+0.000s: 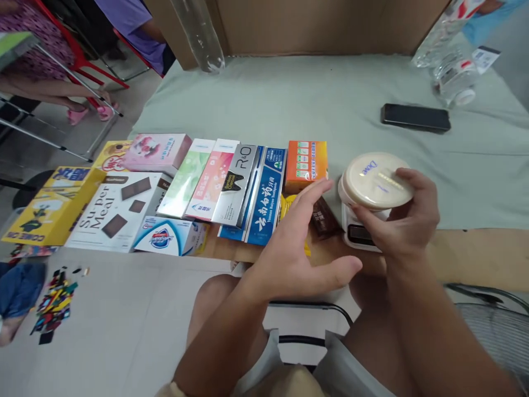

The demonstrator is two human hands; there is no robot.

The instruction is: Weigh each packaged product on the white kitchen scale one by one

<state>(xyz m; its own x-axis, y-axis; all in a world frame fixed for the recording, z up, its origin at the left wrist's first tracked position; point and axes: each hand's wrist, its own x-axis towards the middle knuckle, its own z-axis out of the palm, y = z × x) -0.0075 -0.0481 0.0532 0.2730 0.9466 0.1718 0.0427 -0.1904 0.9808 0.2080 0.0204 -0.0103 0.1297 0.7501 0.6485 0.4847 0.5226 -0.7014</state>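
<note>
My right hand [403,220] grips a round cream Dove jar [376,179] by its side, holding it on top of a small white scale [357,231] near the table's front edge. My left hand [301,242] hovers open, fingers stretched flat, over a brown packet [326,218] and a yellow item just left of the scale. An orange box [306,161] lies right beyond its fingertips. A row of boxed products runs to the left: a blue toothpaste box [264,198], a grey R&O box [237,184], pink and green boxes.
A black phone [415,117] lies on the green cloth at the right. Plastic water bottles [452,66] stand at the back right and one [200,36] at the back middle. A Super Meal box [119,212], a soap box [165,236] and yellow boxes sit far left. Another person sits beyond.
</note>
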